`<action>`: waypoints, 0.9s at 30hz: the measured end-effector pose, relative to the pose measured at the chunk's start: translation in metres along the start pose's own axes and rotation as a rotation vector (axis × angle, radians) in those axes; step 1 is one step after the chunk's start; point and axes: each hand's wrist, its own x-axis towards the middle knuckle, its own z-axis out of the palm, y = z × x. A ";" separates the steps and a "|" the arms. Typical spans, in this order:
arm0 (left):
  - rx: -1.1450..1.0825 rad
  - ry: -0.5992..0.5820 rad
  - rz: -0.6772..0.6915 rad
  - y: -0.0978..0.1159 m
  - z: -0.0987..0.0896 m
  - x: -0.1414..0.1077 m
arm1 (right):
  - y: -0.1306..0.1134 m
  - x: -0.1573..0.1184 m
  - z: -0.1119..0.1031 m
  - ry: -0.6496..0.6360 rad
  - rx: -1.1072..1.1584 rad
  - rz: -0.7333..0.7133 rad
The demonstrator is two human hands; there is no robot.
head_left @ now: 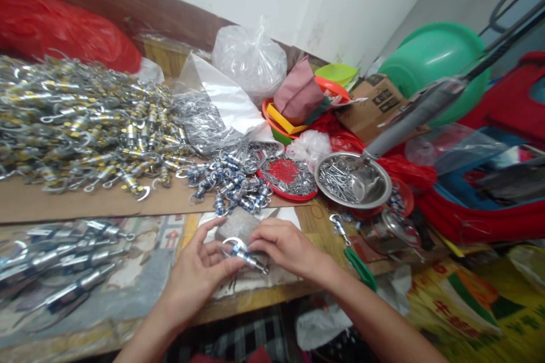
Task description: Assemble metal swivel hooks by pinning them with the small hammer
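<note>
Between my two hands is a small metal hook fitting (246,255) with a blue band, its curved hook to the upper left. My left hand (208,264) grips it with thumb and fingers. My right hand (285,244) has its fingers pressed together at the fitting's upper right side; whether they pinch a small part is hidden. Behind the fitting sits a grey block (238,226) on white paper (289,216). A pile of blue-banded fittings (232,181) lies just beyond the block.
A heap of yellow-banded fittings (85,125) covers the back left. Larger fittings (63,266) lie at the left front. A red tray (284,176) and steel bowl (353,178) hold small metal parts. A green-handled tool (360,269) hangs at the table's edge.
</note>
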 end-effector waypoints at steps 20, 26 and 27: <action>-0.035 -0.010 -0.056 0.002 0.001 -0.001 | 0.024 -0.039 0.000 0.458 0.036 0.421; -0.028 -0.017 -0.034 -0.003 -0.001 0.001 | 0.045 -0.088 0.006 0.097 -0.287 0.483; -0.026 -0.014 -0.030 -0.003 -0.002 0.002 | 0.041 -0.087 0.005 0.132 -0.281 0.475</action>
